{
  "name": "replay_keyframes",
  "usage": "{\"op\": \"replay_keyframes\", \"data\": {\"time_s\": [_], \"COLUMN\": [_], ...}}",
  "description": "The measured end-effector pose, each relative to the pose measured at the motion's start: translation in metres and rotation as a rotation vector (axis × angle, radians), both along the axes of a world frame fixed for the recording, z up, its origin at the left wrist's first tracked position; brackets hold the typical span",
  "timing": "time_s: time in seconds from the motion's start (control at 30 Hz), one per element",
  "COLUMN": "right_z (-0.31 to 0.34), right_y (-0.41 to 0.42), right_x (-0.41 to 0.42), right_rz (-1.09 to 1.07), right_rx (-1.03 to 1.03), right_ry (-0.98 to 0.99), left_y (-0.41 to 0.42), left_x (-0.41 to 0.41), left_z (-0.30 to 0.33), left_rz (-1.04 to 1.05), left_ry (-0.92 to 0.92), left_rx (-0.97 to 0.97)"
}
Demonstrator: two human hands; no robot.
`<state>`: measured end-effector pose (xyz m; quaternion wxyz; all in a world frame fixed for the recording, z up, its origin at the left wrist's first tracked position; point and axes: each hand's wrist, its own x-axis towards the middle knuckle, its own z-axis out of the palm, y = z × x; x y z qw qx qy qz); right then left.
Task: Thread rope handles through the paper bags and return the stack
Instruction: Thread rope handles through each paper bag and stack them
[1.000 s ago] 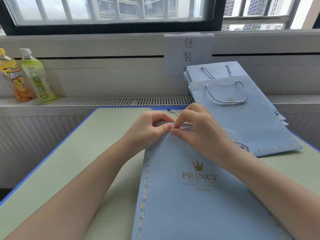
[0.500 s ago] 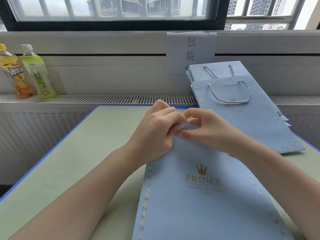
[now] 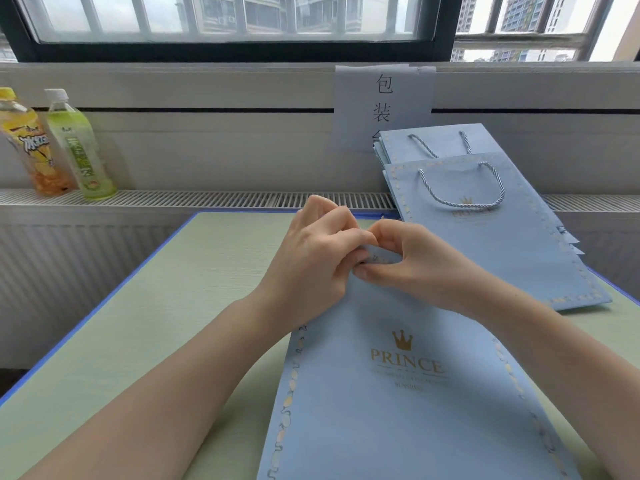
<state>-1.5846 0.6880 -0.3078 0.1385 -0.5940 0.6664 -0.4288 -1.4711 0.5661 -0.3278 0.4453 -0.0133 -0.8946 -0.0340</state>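
Observation:
A flat light-blue paper bag (image 3: 398, 393) printed with a gold crown and "PRINCE" lies in front of me on the green table (image 3: 173, 306). My left hand (image 3: 311, 268) and my right hand (image 3: 412, 268) meet at the bag's top edge. Both pinch the edge with fingertips together. A short bit of twisted rope (image 3: 375, 260) shows between the fingers; the rest is hidden. A stack of finished blue bags (image 3: 491, 230) with rope handles (image 3: 460, 188) lies at the back right.
Two drink bottles, an orange one (image 3: 31, 147) and a green one (image 3: 78, 147), stand on the radiator ledge at the left. A paper sign (image 3: 384, 105) with Chinese characters hangs on the wall under the window. The table has a blue rim (image 3: 104, 299).
My left hand has rolled over the bag's top edge and closed against my right hand. The loose rope that showed above the bag a second ago is now hidden under the fingers.

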Motion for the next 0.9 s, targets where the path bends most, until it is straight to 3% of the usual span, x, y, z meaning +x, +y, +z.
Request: {"op": "replay_keyframes", "data": {"time_s": [0.2,0.37,0.63,0.9], "right_z": [0.000,0.003,0.005,-0.012], "right_y": [0.002,0.005,0.006,-0.006], "right_x": [0.001,0.000,-0.007,0.003], "right_rz": [-0.044,-0.021,-0.001,-0.087], "right_rx": [0.081,0.211,0.209,0.014], "right_ry": [0.073,-0.028,-0.103,-0.038], "left_y": [0.003,0.004,0.001,0.000], "left_x": [0.001,0.000,0.000,0.007], "left_z": [-0.001,-0.001,-0.001,0.011], "left_rz": [-0.010,-0.024,0.015,0.068], "left_ry": [-0.032,-0.040,-0.067,-0.343], "left_rx": [0.001,-0.011,0.018,0.432]}}
